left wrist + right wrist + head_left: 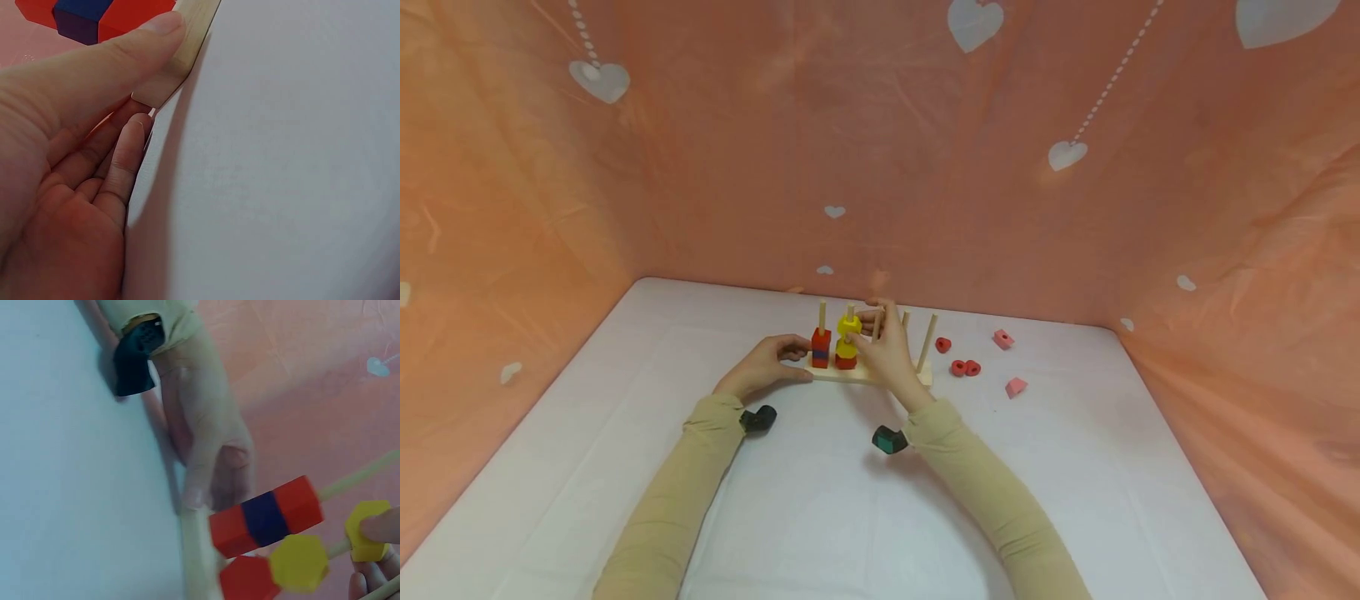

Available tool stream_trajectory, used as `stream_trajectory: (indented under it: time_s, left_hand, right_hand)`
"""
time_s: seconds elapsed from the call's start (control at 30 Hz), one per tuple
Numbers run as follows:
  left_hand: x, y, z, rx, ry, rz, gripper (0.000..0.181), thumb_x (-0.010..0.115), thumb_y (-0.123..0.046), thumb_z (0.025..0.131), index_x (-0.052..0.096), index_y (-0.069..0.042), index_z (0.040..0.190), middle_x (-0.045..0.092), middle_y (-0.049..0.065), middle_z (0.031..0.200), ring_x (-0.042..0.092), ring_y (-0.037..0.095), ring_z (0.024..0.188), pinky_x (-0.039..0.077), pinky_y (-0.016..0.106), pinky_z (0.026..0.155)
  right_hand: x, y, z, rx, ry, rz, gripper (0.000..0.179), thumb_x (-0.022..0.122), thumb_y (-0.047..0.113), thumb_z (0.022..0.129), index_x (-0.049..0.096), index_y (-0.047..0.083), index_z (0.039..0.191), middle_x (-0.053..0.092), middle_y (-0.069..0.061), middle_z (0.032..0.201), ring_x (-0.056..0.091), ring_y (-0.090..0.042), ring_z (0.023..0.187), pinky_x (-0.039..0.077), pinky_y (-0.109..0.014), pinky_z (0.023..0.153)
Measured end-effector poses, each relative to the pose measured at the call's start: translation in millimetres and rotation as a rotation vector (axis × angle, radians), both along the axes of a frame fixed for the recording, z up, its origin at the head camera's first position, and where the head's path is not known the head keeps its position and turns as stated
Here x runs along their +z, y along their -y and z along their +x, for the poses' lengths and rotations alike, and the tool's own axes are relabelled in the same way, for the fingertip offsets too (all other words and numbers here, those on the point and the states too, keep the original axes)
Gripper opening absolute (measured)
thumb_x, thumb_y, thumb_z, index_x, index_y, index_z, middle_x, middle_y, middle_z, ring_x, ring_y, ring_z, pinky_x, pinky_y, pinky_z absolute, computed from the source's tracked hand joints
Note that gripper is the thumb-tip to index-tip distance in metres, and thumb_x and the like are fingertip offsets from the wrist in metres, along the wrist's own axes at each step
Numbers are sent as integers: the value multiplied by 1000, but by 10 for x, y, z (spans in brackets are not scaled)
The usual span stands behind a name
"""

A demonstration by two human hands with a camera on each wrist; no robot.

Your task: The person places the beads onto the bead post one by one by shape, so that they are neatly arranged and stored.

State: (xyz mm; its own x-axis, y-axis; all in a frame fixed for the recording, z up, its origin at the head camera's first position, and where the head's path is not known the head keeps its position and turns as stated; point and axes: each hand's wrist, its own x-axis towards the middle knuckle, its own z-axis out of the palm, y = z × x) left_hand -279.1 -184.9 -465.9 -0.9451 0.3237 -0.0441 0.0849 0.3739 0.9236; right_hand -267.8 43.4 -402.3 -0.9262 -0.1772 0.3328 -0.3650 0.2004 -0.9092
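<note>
A wooden stacking board (pixel 868 377) with several upright pegs stands on the table. My left hand (pixel 763 367) grips its left end, the thumb (pixel 164 28) along the front edge and the fingers round the end. On the leftmost peg sits a stack of red and blue blocks (pixel 265 515). The peg beside it carries a red block (pixel 249 578) at the bottom with a yellow hexagonal block (pixel 299 562) above. Higher on this same peg, my right hand (pixel 887 350) pinches another yellow hexagonal block (pixel 365 512), leaving a gap below it.
Right of the board lie red beads (pixel 943 344) with holes. Farther right are two pink blocks (pixel 1003 339). Dark wrist cameras (pixel 890 440) stick out from both sleeves. A pink curtain (pixel 880 167) with white hearts hangs behind the table (pixel 820 517).
</note>
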Motion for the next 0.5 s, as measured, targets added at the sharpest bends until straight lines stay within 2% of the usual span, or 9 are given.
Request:
stream_trajectory:
  time_s: [0.13, 0.3, 0.5]
  left_hand:
    - [-3, 0, 6, 7, 13, -2, 59, 84, -20, 74, 56, -5, 125, 56, 11, 123, 49, 27, 112, 38, 42, 99]
    - [7, 4, 17, 6, 6, -4, 60, 84, -21, 75, 56, -4, 126, 56, 12, 124, 49, 27, 111, 38, 42, 99]
    - [22, 2, 26, 8, 14, 0, 57, 83, -18, 75, 57, -5, 124, 56, 11, 123, 49, 27, 110, 38, 42, 98]
  right_hand:
    - [-90, 6, 1, -4, 33, -4, 53, 70, -4, 84, 42, -4, 128, 59, -18, 111, 59, -30, 100, 48, -36, 90]
    - [-132, -7, 24, 7, 12, -20, 49, 69, -4, 85, 44, -5, 127, 59, -22, 113, 58, -34, 103, 45, -41, 93]
    - [40, -72, 220, 53, -36, -21, 46, 64, -12, 84, 43, -8, 126, 57, -29, 116, 54, -41, 112, 40, -47, 99]
